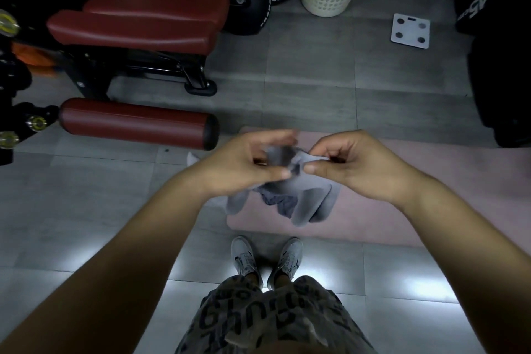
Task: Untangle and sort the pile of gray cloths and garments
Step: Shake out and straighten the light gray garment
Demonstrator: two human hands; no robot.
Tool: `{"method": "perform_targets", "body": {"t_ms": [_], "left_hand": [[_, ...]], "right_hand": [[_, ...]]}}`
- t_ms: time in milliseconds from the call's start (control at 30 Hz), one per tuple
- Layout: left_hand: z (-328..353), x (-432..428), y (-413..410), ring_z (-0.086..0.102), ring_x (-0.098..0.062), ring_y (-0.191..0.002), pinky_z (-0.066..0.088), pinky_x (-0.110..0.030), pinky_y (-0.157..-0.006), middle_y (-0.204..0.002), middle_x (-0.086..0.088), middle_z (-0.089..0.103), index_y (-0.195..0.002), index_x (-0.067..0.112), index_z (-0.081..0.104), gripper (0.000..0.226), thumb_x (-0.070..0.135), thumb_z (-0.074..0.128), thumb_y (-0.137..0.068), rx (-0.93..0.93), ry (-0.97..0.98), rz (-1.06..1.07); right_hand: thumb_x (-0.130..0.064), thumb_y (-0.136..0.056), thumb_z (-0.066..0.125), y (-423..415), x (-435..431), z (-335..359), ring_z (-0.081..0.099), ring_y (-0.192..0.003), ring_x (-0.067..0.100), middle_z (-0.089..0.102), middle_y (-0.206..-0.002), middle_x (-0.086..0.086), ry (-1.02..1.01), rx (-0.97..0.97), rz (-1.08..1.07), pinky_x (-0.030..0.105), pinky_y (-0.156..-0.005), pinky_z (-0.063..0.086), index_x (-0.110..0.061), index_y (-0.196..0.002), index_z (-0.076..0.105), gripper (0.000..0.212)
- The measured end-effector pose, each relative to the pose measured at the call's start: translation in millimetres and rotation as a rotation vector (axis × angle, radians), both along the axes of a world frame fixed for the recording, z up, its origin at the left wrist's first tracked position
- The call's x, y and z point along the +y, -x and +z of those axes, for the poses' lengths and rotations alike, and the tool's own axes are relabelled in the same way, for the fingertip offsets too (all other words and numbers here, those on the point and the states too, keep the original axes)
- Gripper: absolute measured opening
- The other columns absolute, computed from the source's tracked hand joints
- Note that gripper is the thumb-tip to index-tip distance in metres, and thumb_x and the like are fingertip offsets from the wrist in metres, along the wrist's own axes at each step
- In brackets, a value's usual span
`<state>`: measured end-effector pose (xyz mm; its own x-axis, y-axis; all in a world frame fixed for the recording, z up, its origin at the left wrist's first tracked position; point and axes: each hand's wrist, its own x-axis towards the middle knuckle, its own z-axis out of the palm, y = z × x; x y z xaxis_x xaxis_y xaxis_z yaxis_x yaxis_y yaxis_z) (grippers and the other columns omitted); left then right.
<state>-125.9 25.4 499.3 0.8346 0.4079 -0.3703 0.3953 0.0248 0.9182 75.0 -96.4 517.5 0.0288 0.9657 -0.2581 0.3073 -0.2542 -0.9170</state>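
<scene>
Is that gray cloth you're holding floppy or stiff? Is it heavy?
Probably floppy: the gray cloth droops in limp folds below the left hand and right hand. Likely light too, since a small pinch from each hand seems enough to hold it up.

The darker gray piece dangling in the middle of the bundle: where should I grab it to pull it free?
Probably its loose lower edge, coming from below. The darker gray piece hangs free between lighter gray cloths, while its top disappears into the bundle that the left hand and right hand pinch.
</scene>
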Motion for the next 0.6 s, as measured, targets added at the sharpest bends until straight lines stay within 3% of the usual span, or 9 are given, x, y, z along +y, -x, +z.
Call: {"method": "perform_targets", "body": {"t_ms": [100, 167, 267, 333, 433, 533, 600], "left_hand": [[-2, -6, -10, 0.067, -0.006, -0.087, 0.052, -0.024, -0.081, -0.094, 0.005, 0.073, -0.099, 0.016, 0.072, 0.014, 0.006, 0.072, -0.089, -0.053, 0.053, -0.036], [-5, -2, -7, 0.065, -0.010, -0.081, 0.051, -0.025, -0.078, -0.086, -0.003, 0.071, -0.089, 0.011, 0.071, 0.002, 0.008, 0.071, -0.089, -0.075, 0.050, 0.042], [-9, 7, 4, 0.062, -0.010, -0.073, 0.050, -0.021, -0.069, -0.079, -0.001, 0.067, -0.084, 0.011, 0.066, 0.005, 0.010, 0.070, -0.088, -0.172, 0.145, 0.207], [-11, 18, 14, 0.061, -0.017, -0.074, 0.049, -0.025, -0.069, -0.080, -0.006, 0.064, -0.083, 0.012, 0.066, 0.006, 0.017, 0.069, -0.087, -0.239, 0.224, 0.361], [-11, 28, 24, 0.063, -0.023, -0.079, 0.051, -0.030, -0.072, -0.086, -0.012, 0.065, -0.087, 0.011, 0.068, 0.008, 0.017, 0.063, -0.090, -0.251, 0.268, 0.416], [-14, 26, 21, 0.064, -0.024, -0.084, 0.052, -0.031, -0.075, -0.091, -0.012, 0.068, -0.092, 0.010, 0.068, 0.006, 0.014, 0.063, -0.092, -0.181, 0.192, 0.468], [-13, 23, 17, 0.067, -0.021, -0.095, 0.052, -0.030, -0.085, -0.106, -0.006, 0.070, -0.110, 0.018, 0.066, 0.018, 0.010, 0.066, -0.093, -0.081, 0.041, 0.433]], "right_hand": [[-0.017, -0.085, 0.078, 0, 2, 3, 0.057, -0.068, 0.011, 0.070, -0.075, 0.014, 0.013, 0.064, -0.015, 0.027, -0.066, 0.045, -0.008, -0.083, 0.075, 0.010], [-0.025, -0.086, 0.079, -5, 1, 3, 0.047, -0.062, 0.014, 0.056, -0.064, 0.019, 0.060, 0.022, 0.015, 0.029, -0.059, 0.037, -0.005, -0.072, 0.066, 0.027], [-0.030, -0.088, 0.076, -12, -3, 3, 0.028, -0.050, 0.006, 0.030, -0.052, -0.012, 0.132, -0.120, 0.008, 0.019, -0.047, 0.024, -0.016, -0.055, 0.038, 0.052], [-0.031, -0.089, 0.074, -18, -10, 1, 0.025, -0.048, 0.005, 0.027, -0.051, -0.015, 0.160, -0.155, -0.023, 0.017, -0.045, 0.023, -0.019, -0.056, 0.032, 0.055], [-0.025, -0.092, 0.072, -23, -18, -5, 0.035, -0.052, 0.004, 0.038, -0.055, -0.014, 0.217, -0.086, -0.003, 0.018, -0.049, 0.030, -0.016, -0.060, 0.042, 0.044], [-0.025, -0.094, 0.069, -21, -20, -8, 0.040, -0.053, 0.005, 0.044, -0.057, -0.011, 0.246, -0.049, 0.033, 0.021, -0.051, 0.034, -0.016, -0.061, 0.048, 0.040], [-0.019, -0.095, 0.067, -18, -18, -5, 0.042, -0.051, 0.004, 0.046, -0.055, -0.013, 0.202, -0.007, 0.003, 0.019, -0.051, 0.036, -0.013, -0.061, 0.049, 0.039]]}}
